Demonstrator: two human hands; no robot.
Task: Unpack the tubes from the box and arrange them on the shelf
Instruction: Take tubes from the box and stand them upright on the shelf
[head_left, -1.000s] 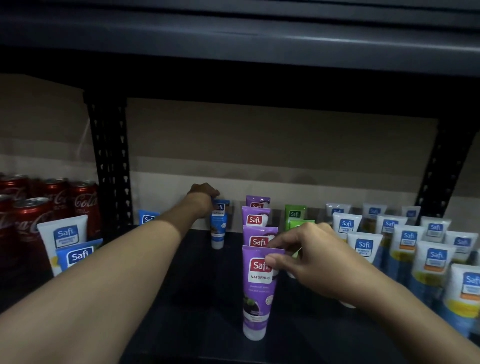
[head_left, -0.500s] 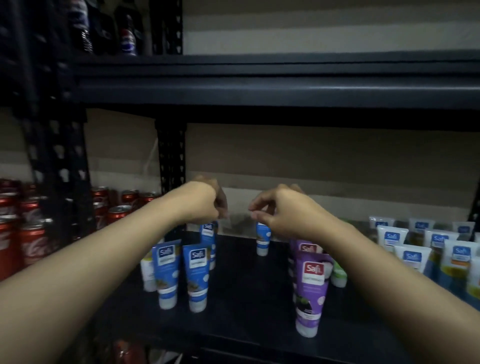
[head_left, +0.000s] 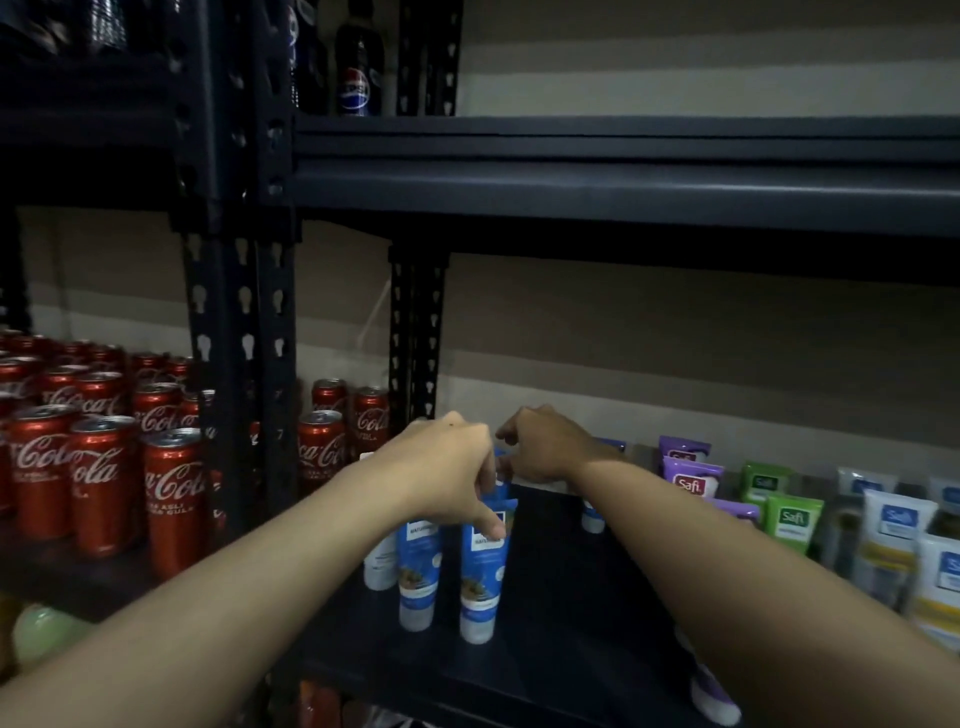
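On shelf (head_left: 550, 629), mid-left: blue tubes (head_left: 418, 569) upright in a cluster. Over their tops, left hand (head_left: 447, 475) curls, thumb and fingers pinching front tube (head_left: 480, 584). Just behind, right hand (head_left: 545, 447), fingers curled; can't tell if gripping. Far left, cans (head_left: 93, 478).

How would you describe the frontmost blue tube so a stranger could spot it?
Look at the black shelf right of the Coca-Cola cans. Beneath the left hand a pair of tubes stands cap-down. Pick the right-hand blue tube: it is nearest the shelf's front edge, while the left-hand blue tube sits slightly further back.
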